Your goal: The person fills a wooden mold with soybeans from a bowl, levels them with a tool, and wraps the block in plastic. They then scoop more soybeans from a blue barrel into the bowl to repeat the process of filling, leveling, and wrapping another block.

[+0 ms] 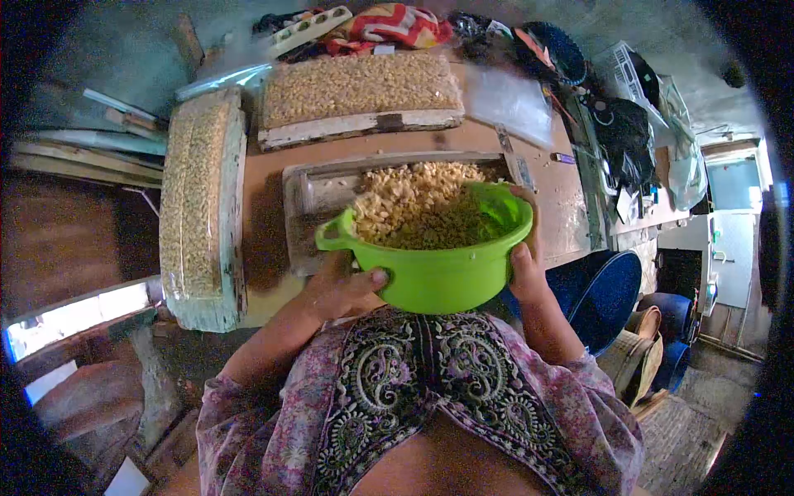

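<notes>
Both hands (438, 285) gripped rigid green plastic bowl (438, 277) w/ nuts; prob. heavy, best held under rim, both sides

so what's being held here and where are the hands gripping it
A green bowl full of pale pieces, held in both hands: left hand under its left side, right hand on the right wall and rim.

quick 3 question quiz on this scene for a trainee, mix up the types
1. True or false: the green bowl is tilted over the middle tray.
2. How many hands hold the bowl? A) none B) one C) two
3. Fill in: the trays at the left and at the back are ____ with pieces.

Key: 1 true. 2 C: left hand under the bowl, right hand on its rim. 3 full.
</notes>
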{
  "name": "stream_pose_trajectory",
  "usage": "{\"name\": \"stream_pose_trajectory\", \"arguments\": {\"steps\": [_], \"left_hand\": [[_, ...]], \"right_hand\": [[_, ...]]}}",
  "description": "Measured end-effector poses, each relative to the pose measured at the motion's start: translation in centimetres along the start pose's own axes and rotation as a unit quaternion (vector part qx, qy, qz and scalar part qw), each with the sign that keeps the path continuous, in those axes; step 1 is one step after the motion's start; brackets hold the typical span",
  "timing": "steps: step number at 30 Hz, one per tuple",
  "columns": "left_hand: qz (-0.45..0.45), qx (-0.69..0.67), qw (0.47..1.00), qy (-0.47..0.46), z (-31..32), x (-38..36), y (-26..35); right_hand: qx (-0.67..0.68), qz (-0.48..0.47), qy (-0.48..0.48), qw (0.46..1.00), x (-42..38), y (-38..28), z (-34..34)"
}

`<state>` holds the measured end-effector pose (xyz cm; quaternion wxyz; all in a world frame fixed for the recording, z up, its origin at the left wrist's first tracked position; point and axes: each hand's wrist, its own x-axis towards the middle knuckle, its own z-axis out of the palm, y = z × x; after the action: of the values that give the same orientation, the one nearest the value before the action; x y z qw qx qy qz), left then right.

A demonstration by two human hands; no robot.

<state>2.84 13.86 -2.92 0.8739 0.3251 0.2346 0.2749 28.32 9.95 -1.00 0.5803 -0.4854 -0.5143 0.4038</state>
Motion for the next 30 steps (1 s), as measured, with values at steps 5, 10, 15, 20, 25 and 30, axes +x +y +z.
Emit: {"name": "stream_pose_trajectory", "arguments": {"steps": [5, 10, 15, 20, 25, 30], "left_hand": [[-0.003, 0.095, 0.995, 0.026, -0.1, -0.7, 2.8], [-0.016, 0.152, 0.982, 0.115, 0.3, -2.7, 2.9], [0.067, 0.116, 0.986, 0.096, -0.4, -3.4, 2.7], [0.041, 0.125, 0.984, 0.12, -3.5, -3.1, 1.8], [0.026, 0.155, 0.978, 0.14, -2.1, -4.0, 2.7], [0.042, 0.115, 0.986, 0.113, -1.9, -3.6, 2.4]], "right_hand": [[-0.021, 0.042, 0.008, 0.999, -0.2, -0.5, 2.7], [-0.069, 0.05, -0.008, 0.996, -0.2, -0.1, 3.1], [-0.049, 0.056, -0.018, 0.997, 0.5, -1.4, 4.9], [-0.076, 0.062, -0.021, 0.995, 0.3, -0.3, 5.2], [-0.015, 0.075, -0.01, 0.997, 0.0, 0.2, 5.7], [-0.02, 0.07, -0.008, 0.997, -0.2, 0.6, 5.4]]}}
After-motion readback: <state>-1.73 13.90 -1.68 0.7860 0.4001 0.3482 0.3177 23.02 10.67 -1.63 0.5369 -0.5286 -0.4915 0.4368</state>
